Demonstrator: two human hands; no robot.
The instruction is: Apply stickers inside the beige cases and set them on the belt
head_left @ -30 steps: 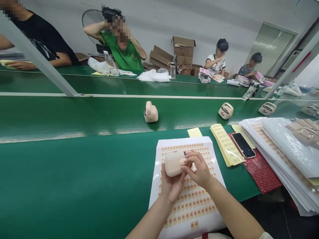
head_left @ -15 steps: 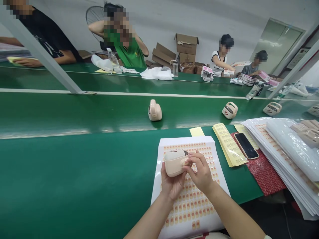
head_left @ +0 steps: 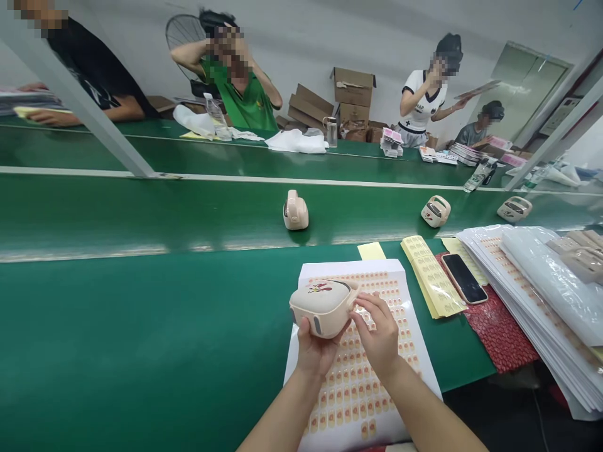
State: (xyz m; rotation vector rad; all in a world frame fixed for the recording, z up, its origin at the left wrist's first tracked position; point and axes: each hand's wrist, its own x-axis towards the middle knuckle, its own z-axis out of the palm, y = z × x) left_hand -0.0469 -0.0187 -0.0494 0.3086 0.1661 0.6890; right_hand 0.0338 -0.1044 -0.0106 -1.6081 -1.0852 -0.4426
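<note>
A small cream portable speaker (head_left: pixel 325 307) with a carry handle and a red figure printed on its pale face is held above a white sticker sheet (head_left: pixel 325 269). My left hand (head_left: pixel 315 355) supports it from below, thumb on its near side and fingers wrapped underneath. At the handle end, my right hand (head_left: pixel 379 336) pinches the speaker's right side; whether something small is between the fingertips cannot be made out. Rows of small orange-and-red oval stickers cover the sheet, which lies on the green table under both hands.
Similar speakers (head_left: pixel 296 210) (head_left: pixel 436 211) (head_left: pixel 514 209) stand on the green belt (head_left: pixel 211 213) ahead. On the right lie yellow sticker strips (head_left: pixel 431 276), a phone (head_left: pixel 465 278), a red mat (head_left: pixel 502 333) and a paper stack (head_left: pixel 541 320). Several people sit or stand across the line.
The speaker has turned in my hands, bringing its printed face and a side slot into view. My right fingers have shifted to its handle end. Across the line, a person in white has risen.
</note>
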